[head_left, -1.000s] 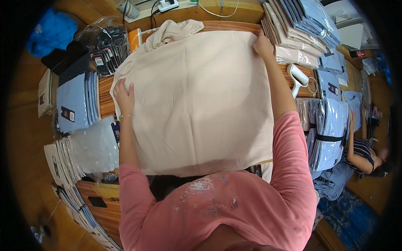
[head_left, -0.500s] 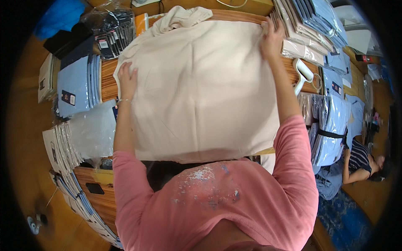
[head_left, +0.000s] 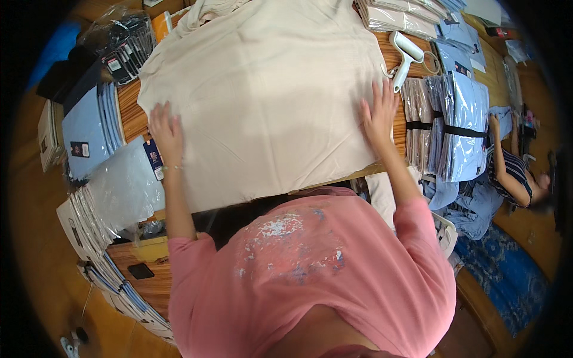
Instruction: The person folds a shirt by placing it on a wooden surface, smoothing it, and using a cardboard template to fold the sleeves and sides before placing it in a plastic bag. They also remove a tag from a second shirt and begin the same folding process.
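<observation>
A cream-coloured garment (head_left: 262, 113) lies spread across the striped wooden table, its far part bunched up in loose folds. My left hand (head_left: 166, 131) rests flat on its left edge with the fingers stretched out. On the right edge lies my right hand (head_left: 379, 113), open, fingers apart and pointing away from me. Neither hand grips the cloth. Just beyond my right fingertips is a white handled tool (head_left: 406, 53) with a wide head; its exact kind I cannot make out.
Folded blue shirts (head_left: 89, 128) and a clear plastic bag (head_left: 122, 185) lie left. Black packaged items (head_left: 125, 51) sit at the far left. Strapped bagged shirts (head_left: 465, 125) stand right, with beige packs (head_left: 400, 18) beyond. Another person (head_left: 510, 170) handles blue cloth farther right.
Both hands have come nearer to me along the garment's edges, the right one from its far right corner. My right fingers have left that corner. The view has shifted.
</observation>
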`<state>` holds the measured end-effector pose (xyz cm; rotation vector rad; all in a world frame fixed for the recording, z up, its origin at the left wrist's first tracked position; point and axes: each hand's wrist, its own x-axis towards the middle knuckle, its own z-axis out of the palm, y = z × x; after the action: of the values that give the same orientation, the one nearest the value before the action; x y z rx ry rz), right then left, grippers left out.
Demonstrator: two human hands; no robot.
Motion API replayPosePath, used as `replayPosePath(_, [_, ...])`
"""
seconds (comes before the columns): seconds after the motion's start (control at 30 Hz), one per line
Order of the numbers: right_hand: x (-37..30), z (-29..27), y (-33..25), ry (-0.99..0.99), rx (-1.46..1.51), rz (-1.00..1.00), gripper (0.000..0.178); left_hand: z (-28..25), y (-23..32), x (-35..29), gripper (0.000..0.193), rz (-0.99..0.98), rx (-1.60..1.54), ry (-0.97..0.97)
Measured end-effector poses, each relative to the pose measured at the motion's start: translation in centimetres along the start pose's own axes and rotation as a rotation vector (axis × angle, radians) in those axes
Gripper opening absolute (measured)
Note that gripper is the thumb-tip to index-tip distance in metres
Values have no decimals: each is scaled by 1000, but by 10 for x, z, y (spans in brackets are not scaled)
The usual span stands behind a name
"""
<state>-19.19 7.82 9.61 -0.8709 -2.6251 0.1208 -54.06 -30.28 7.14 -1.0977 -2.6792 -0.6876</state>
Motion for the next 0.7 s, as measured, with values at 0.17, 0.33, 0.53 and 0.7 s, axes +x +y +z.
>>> replayPosePath(0.17, [-94,-9,42,73,256,270,59,5,12,-30,45,-116,87,-104])
replayPosePath(0.33, [-131,-37,55,-208,134,465,41,5,12,-33,44,-114,98,-86])
replayPosePath(0.53, [-125,-61,64,-124,1111,785,24,11,13,-30,45,-85,82,-72])
replayPosePath(0.7, [-103,-103,55,-858,-203,539,62,15,-19,-44,48,-4,-6,-12])
